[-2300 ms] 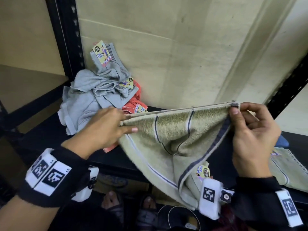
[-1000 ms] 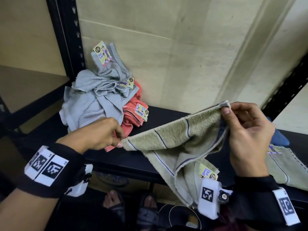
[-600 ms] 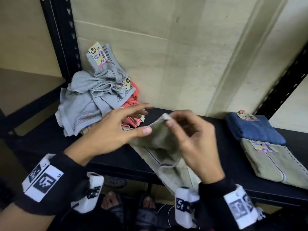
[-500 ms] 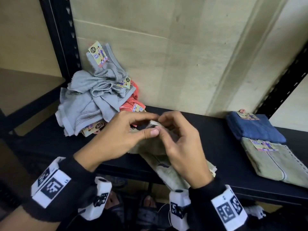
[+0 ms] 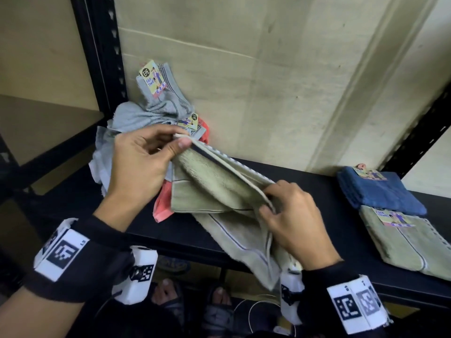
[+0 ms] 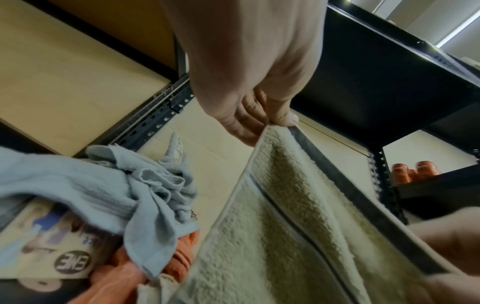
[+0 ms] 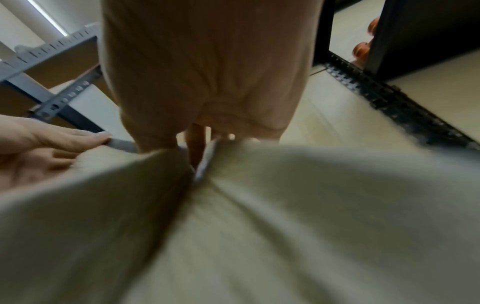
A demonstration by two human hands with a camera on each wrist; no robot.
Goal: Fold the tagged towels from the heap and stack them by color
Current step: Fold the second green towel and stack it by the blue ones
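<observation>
An olive-green towel [image 5: 219, 191] with dark stripes hangs doubled over between both hands above the black shelf [image 5: 317, 191]. My left hand [image 5: 180, 140] pinches its upper corners with thumb and fingers, also seen in the left wrist view, left hand [image 6: 272, 123]. My right hand [image 5: 267, 202] grips the folded edge lower and to the right. The towel [image 7: 259, 226] fills the right wrist view, where the right hand [image 7: 205, 131] is blurred. The heap of grey towels [image 5: 136, 123] and a coral towel [image 5: 163, 203] with paper tags lies behind the left hand.
At the shelf's right end lie a folded blue towel [image 5: 378, 191] and a folded olive towel [image 5: 402, 242], each tagged. A black upright post [image 5: 97, 57] stands left of the heap. The wall is close behind. My feet in sandals [image 5: 195, 303] show below the shelf.
The hands came together, joining the towel's corners, then parted. The left hand now holds the joined corners up near the heap and the right has slid down along the folded edge.
</observation>
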